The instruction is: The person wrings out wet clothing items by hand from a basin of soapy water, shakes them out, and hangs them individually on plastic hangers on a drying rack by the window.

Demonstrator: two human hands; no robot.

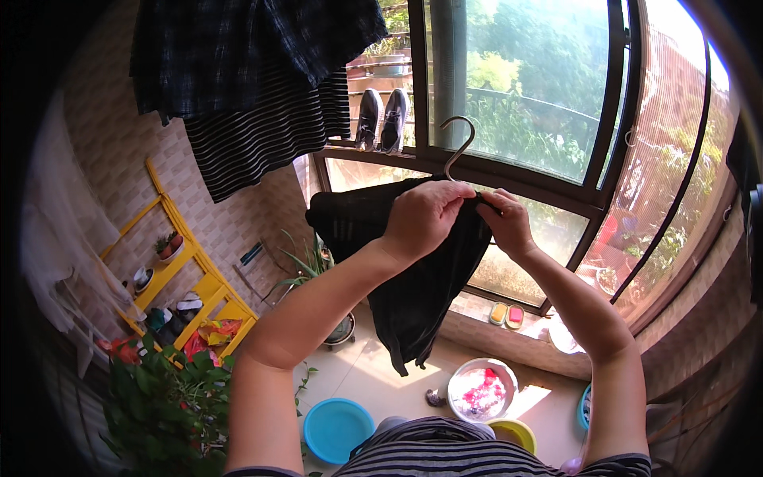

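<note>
A black garment (411,292) hangs in front of me from a clothes hanger, whose bare metal hook (462,143) rises above the cloth. My left hand (426,214) grips the garment's upper edge just below the hook. Close beside it, my right hand (506,217) pinches the same edge to the right, the fingertips of both hands nearly meeting. Most of the hanger is hidden inside the cloth. The garment's lower end dangles freely above the tiled floor.
Dark checked and striped clothes (268,125) hang at upper left. Black shoes (381,122) stand by the window (518,89). A yellow shelf (199,268) and a leafy plant (173,411) are left. Below are a blue basin (338,430), a pale basin (483,390) and a yellow-green basin (518,435).
</note>
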